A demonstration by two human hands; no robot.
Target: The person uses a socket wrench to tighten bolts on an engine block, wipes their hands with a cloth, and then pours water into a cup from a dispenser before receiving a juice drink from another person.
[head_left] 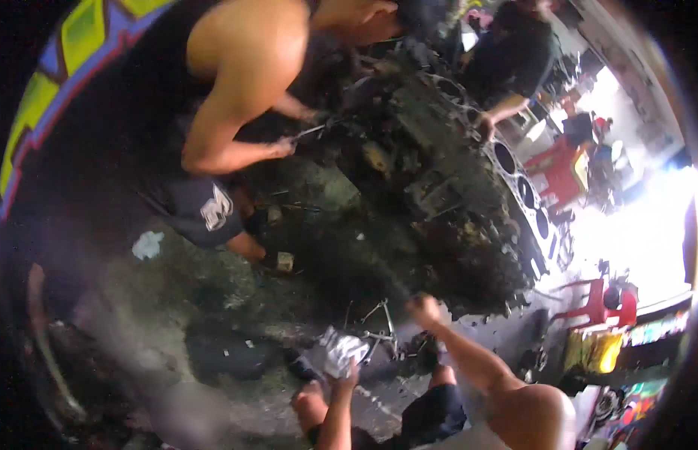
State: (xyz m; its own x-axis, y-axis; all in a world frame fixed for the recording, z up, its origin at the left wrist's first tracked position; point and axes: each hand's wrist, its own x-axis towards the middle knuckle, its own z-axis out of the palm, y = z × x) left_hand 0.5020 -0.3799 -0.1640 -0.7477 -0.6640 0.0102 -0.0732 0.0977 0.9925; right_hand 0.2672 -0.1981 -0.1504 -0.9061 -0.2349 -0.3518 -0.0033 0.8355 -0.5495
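Head view: left hand point(347, 377) grips a crumpled white rag point(344, 350) near the wrenches point(389, 321) on the floor point(146, 322); blurred right hand point(427, 312), grip I cannot tell; a loose rag corner, swept low, could snag those wrenches.

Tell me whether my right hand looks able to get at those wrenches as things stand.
Probably yes: your right hand is close beside the wrenches, with nothing visible between them, though blur hides whether it holds something.

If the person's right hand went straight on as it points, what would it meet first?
The way looks free ahead of the right hand, over dark floor, though depth is unclear.
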